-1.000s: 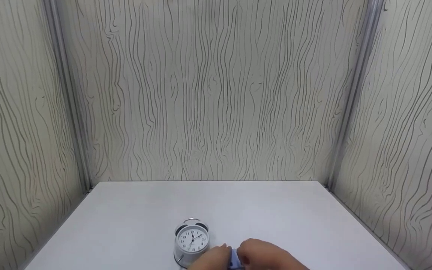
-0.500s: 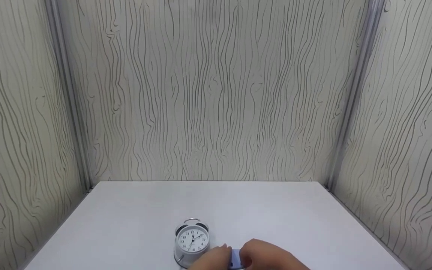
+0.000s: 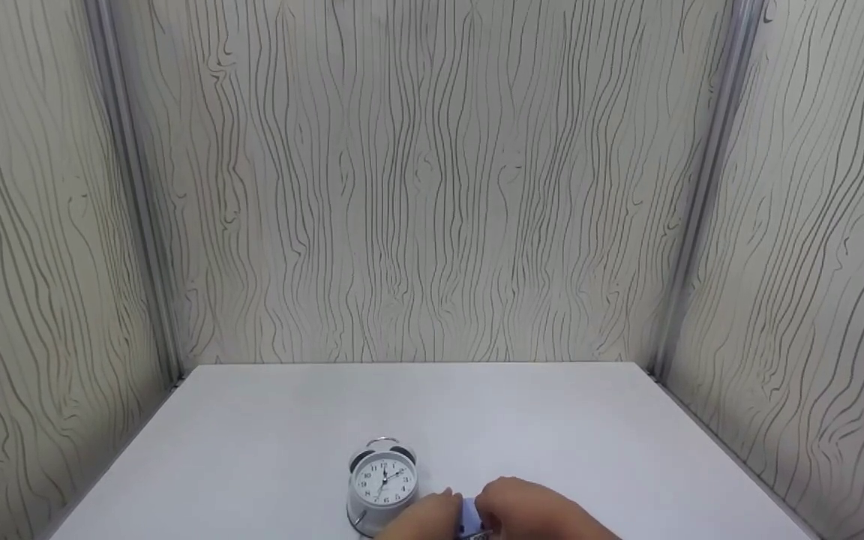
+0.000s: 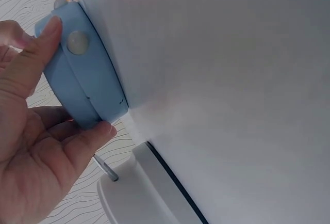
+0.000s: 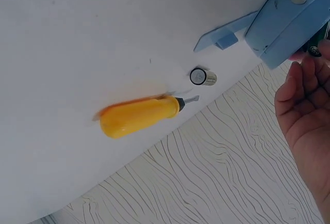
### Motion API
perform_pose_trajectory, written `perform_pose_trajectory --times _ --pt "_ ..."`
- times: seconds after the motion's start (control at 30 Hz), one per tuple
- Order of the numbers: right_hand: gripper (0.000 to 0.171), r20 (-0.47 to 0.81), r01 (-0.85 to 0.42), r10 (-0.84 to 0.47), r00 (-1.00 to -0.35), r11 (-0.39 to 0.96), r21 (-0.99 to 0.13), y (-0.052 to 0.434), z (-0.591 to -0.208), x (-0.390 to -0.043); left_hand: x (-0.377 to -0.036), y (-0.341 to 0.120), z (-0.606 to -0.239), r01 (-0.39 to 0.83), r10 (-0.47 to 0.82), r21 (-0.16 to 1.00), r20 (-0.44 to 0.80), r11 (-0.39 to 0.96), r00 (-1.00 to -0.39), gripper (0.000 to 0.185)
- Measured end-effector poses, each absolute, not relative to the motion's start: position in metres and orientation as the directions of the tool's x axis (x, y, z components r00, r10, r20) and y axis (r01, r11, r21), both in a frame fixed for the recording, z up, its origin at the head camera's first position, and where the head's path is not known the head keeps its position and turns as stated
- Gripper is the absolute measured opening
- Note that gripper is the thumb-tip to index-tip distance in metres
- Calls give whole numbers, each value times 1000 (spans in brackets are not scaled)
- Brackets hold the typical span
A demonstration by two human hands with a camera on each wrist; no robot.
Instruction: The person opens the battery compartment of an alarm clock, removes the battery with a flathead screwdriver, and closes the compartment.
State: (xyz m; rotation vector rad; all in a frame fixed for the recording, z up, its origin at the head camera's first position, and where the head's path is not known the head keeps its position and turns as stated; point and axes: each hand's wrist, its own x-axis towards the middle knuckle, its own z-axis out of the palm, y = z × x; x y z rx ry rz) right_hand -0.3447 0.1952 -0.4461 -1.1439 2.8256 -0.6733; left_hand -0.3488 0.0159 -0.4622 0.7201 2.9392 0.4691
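Observation:
My left hand (image 3: 428,516) grips a rounded blue plastic device (image 4: 90,69), with the thumb on one side and fingers around its lower end in the left wrist view. The device stands on the white table. My right hand (image 3: 537,514) is curled at the device's other side. In the right wrist view its fingertips pinch the dark end of a battery (image 5: 314,51) at the device's opening; most of that battery is hidden. A flat blue battery cover (image 5: 224,34) lies beside the device. Close by are a loose battery (image 5: 202,77) and a yellow-handled screwdriver (image 5: 139,116).
A white twin-bell alarm clock (image 3: 385,484) stands upright just left of my left hand. The white table (image 3: 289,420) is enclosed by wood-grain panels (image 3: 417,187) at the back and both sides.
My right hand shifted slightly right, away from the device, then came back left against it. The left hand and the alarm clock stayed in place.

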Motion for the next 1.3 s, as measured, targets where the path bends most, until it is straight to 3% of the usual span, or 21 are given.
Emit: perform_pose_trajectory --times 0.07,0.17,0.33,0.57,0.93,1.13,1.3 --pt "10 -19 -577 -618 -786 743 -339 191 -439 -352 -349 16 -461 423 452 314 -23 850 -892 49" --pt "15 -57 -560 -599 -799 776 -290 189 -437 -356 -348 16 -460 399 438 332 -47 854 -898 55" --pt "13 -57 -599 -624 -779 769 -224 194 -432 -364 -348 16 -459 383 430 355 -62 853 -901 66" --pt "13 -73 -488 -531 -844 818 -306 221 -425 -379 -348 15 -458 395 438 341 -59 853 -897 70" --pt "17 -33 -171 -191 -981 933 -315 232 -431 -389 -346 16 -459 380 424 348 -57 857 -904 65" --pt "21 -68 -19 -41 -997 954 -298 228 -442 -390 -347 16 -461 369 422 394 -53 842 -905 60" --pt "26 -73 31 11 -997 959 -283 223 -452 -391 -348 16 -462 326 398 433 -85 840 -914 67"
